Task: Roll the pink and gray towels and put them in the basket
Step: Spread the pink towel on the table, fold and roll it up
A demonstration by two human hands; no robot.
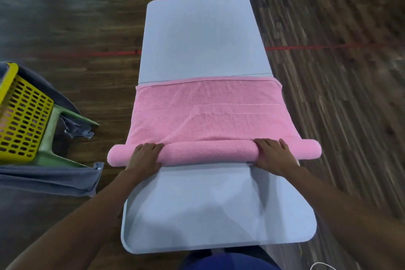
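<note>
A pink towel (206, 112) lies across the middle of a long white table (203, 35). Its near part is wound into a thick roll (210, 152) that sticks out past both table edges. My left hand (143, 156) rests on top of the roll left of centre, fingers laid over it. My right hand (274, 155) lies on the roll right of centre in the same way. A gray towel (48, 178) hangs folded at the left, below a yellow perforated basket (20, 114).
The basket sits on a green plastic stool (54, 129) at the left edge. Another gray cloth (76, 129) droops beside the stool. Dark wooden floor with a red line (328, 46) surrounds the table. The far half of the table shows bare white.
</note>
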